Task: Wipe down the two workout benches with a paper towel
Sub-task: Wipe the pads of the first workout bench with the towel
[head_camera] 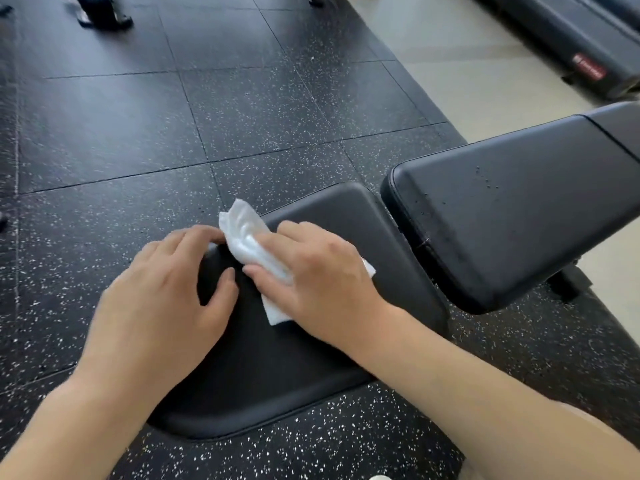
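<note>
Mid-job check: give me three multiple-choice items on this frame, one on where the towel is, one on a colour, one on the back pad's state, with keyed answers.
1. Where is the towel?
A. On the floor
B. On the seat pad, under the right hand
C. On the back pad

2. What colour is the towel?
A. White
B. Blue
C. Yellow

3. What state is the back pad in?
A. Covered by a towel
B. Torn open
C. Dotted with droplets

Answers:
1. B, the right hand presses it onto the seat pad while the left hand rests beside it.
2. A, it shows plain white against the black pad.
3. C, small droplets speckle its top surface.
</note>
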`<state>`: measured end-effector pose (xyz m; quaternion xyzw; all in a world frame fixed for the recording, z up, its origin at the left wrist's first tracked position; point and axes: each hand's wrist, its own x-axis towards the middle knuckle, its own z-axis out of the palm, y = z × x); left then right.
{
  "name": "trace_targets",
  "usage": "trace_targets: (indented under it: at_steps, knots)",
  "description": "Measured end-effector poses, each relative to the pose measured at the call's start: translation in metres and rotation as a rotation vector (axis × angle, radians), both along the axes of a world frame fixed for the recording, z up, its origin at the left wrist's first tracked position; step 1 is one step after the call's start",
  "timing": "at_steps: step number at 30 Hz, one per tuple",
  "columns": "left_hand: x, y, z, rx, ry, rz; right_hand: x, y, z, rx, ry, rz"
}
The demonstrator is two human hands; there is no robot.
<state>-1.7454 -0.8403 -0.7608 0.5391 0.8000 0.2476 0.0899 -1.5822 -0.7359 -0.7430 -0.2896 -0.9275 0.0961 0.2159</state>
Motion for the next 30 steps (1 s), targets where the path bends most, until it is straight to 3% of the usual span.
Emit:
trace_targets:
  at_steps: [3,7,10,12,16,20,22,27,30]
  knots:
    - [-0.011,-0.007,-0.002,-0.103,-0.038,0.019,0.023,0.021,0.002,-0.021,-0.006,-0.011]
    - [-0.011,-0.008,-0.001,-0.065,-0.090,-0.005,0.045,0.076,-0.003,-0.114,0.052,-0.308]
    - [-0.015,-0.008,0.000,-0.043,-0.148,-0.024,0.035,0.084,-0.006,-0.083,0.047,-0.406]
    - [-0.025,-0.011,-0.002,-0.035,-0.200,-0.092,0.018,0.062,-0.004,-0.042,0.017,-0.351]
    - [-0.049,-0.022,-0.008,-0.007,-0.423,-0.183,-0.008,-0.015,-0.006,-0.010,-0.002,-0.008]
    - [-0.056,-0.032,-0.013,0.010,-0.433,-0.175,-0.002,-0.049,-0.007,0.030,-0.074,0.211]
    - [-0.059,-0.037,-0.015,0.009,-0.410,-0.180,0.002,-0.028,-0.004,0.071,-0.048,0.129]
    - [-0.062,-0.044,-0.017,-0.036,-0.357,-0.156,-0.002,0.046,-0.003,0.058,-0.058,-0.314]
    - [-0.063,-0.046,-0.017,-0.040,-0.362,-0.133,-0.022,0.040,0.000,0.041,-0.102,-0.272]
